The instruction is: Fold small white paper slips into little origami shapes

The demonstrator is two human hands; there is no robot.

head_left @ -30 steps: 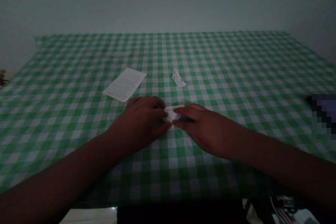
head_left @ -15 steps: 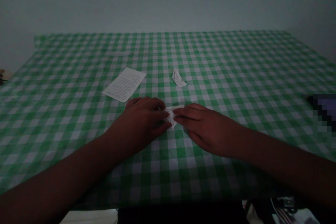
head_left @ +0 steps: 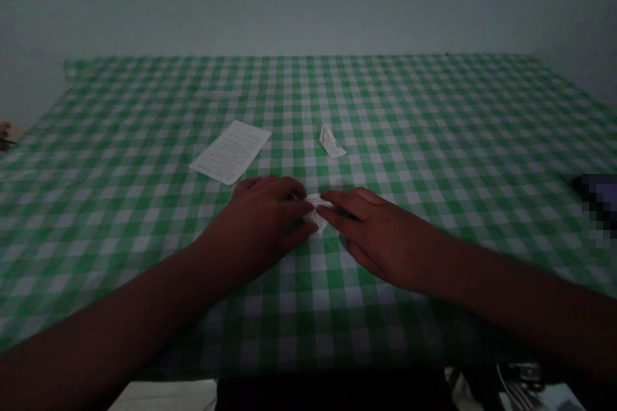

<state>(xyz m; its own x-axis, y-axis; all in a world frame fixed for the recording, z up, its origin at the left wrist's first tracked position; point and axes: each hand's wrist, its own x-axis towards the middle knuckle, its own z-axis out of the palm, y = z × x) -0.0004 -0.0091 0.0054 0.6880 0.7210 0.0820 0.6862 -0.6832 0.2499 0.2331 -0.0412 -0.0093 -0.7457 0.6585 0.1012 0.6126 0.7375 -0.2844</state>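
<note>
A small folded piece of printed paper (head_left: 318, 225) lies on the checked cloth between my two hands, partly hidden by fingers. My left hand (head_left: 267, 215) is closed on its left side, fingers curled over it and thumb on the lower part. From the right, my right hand (head_left: 380, 231) rests its stretched index and middle fingertips on the paper's upper fold. The right thumb sits lower, apart from the paper, so this hand is open.
A flat printed sheet (head_left: 231, 151) lies beyond my left hand. Farther ahead stands a small folded paper piece (head_left: 331, 143). A pale strip (head_left: 218, 95) lies farther back. The green-and-white tablecloth (head_left: 409, 115) reaches toward a wall, and a dark-edged device (head_left: 598, 196) is at the right.
My right fingers have spread a little, with the index fingertip shifted left along the paper's upper fold. My left hand stays on the paper. The view has shifted slightly.
</note>
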